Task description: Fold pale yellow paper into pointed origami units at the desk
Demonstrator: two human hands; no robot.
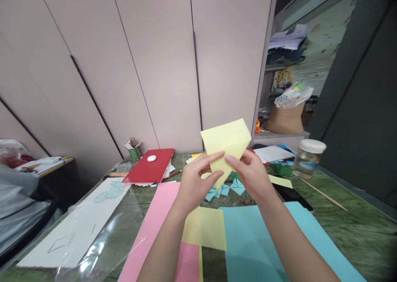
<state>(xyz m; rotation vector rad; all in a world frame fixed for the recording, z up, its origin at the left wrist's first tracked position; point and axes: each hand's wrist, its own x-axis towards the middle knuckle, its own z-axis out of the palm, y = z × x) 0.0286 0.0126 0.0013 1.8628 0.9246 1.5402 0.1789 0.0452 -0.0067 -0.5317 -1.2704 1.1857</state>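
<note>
A folded pale yellow sheet of paper is held up above the table, its lower end narrowing to a point. My left hand pinches it from the left, with the thumb and fingers at its lower part. On the other side my right hand grips its right edge, thumb on the front face and fingers behind. Small folded light-blue paper pieces lie on the table just beyond the hands. Below the wrists rest a flat yellow sheet, pink paper and blue paper.
At the left lie a white sheet with a drawing and clear plastic film. Behind them is a red folder near a small green box. A lidded jar, a wooden stick and a dark phone are at the right.
</note>
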